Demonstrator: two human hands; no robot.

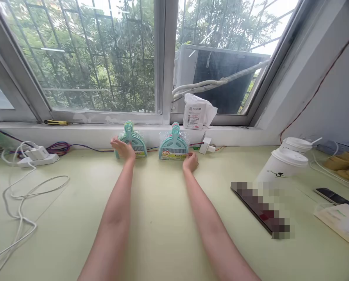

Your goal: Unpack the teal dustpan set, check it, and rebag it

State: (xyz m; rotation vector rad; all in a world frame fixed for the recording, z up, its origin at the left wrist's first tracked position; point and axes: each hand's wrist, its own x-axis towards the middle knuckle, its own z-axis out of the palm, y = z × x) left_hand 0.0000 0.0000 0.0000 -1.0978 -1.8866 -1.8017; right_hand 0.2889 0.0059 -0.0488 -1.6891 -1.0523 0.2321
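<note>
Two teal mini dustpan-and-brush sets stand upright against the wall below the window sill. My left hand [124, 149] reaches to the left set [135, 141] and touches its left edge, fingers apart. My right hand [191, 161] rests at the lower right corner of the right set [173, 147], which is wrapped in clear plastic with a label at its base. Whether either hand grips its set is not clear. Both arms stretch far forward over the pale green table [151, 218].
A white power strip [36, 157] with chargers and loose white cables [18, 203] lies at the left. Two lidded paper cups [282, 166], a dark tablet [259, 208], a phone [334, 196] and papers sit at the right. A white packet [196, 111] stands on the sill.
</note>
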